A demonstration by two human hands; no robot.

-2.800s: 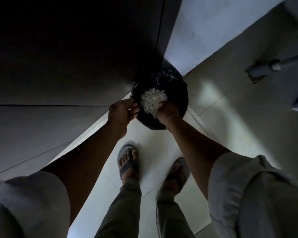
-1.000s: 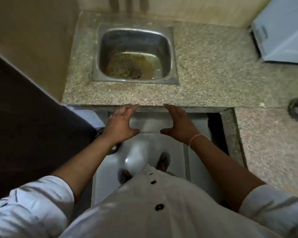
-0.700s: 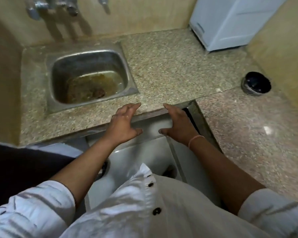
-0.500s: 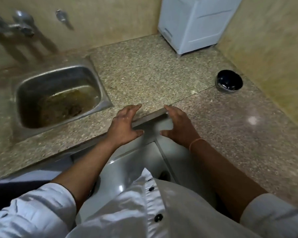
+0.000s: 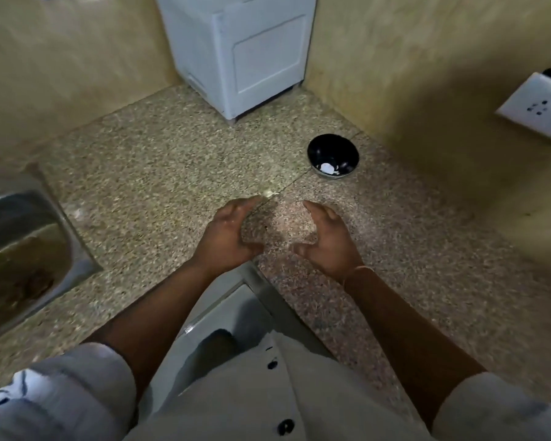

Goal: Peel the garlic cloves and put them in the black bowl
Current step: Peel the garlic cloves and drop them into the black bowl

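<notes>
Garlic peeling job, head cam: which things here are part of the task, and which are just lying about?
Job: black bowl holding pale pieces, likely peeled cloves; left hand and right hand, both empty; pale scrap by the left fingertips, clove or skin unclear.
Lying about: steel sink; white unit; wall socket.

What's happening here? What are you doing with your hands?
Someone is standing at a speckled stone counter with both hands out over it. The left hand and the right hand are open and hold nothing. A black bowl sits farther back near the wall, with a few white pieces in it, probably peeled garlic. A small pale scrap lies on the counter just past the left hand. No unpeeled garlic shows right now.
</notes>
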